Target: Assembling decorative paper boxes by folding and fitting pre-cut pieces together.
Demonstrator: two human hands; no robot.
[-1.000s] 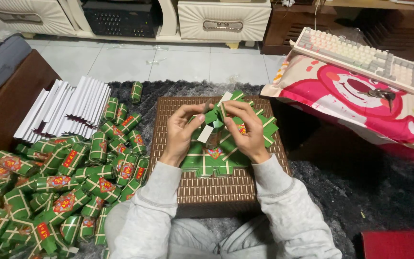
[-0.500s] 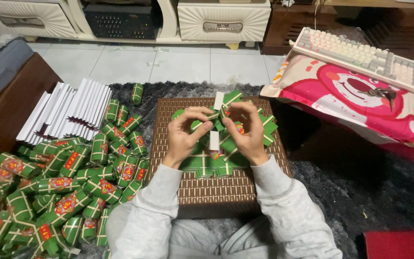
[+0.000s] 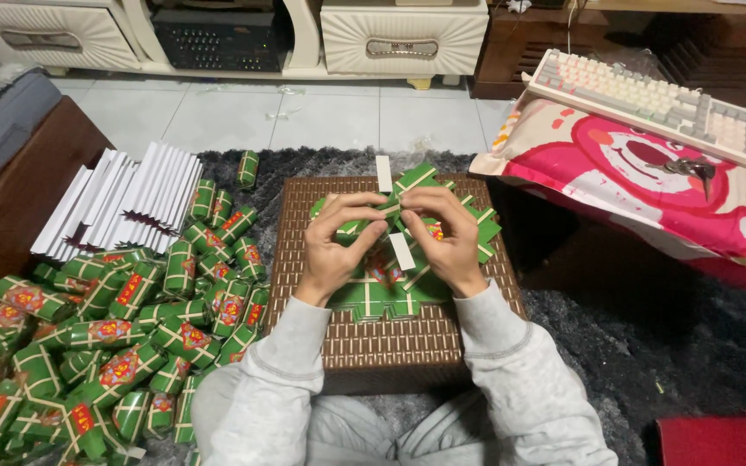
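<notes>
Both hands meet over a brown woven board. My left hand and my right hand pinch a green printed paper piece between them, folding it. Beneath the hands lies a flat stack of green printed sheets with pale lines and red marks. A white strip sticks out near my right thumb, and another white strip lies on the board's far edge.
A heap of folded green packets covers the dark shaggy rug at left. White folded card inserts are stacked behind it. At right, a pink cushion carries a pale keyboard. White cabinets stand behind.
The hands have closed in together on the green piece, folding it tighter. A white strip that was between the hands a second ago now lies at the board's far edge.
</notes>
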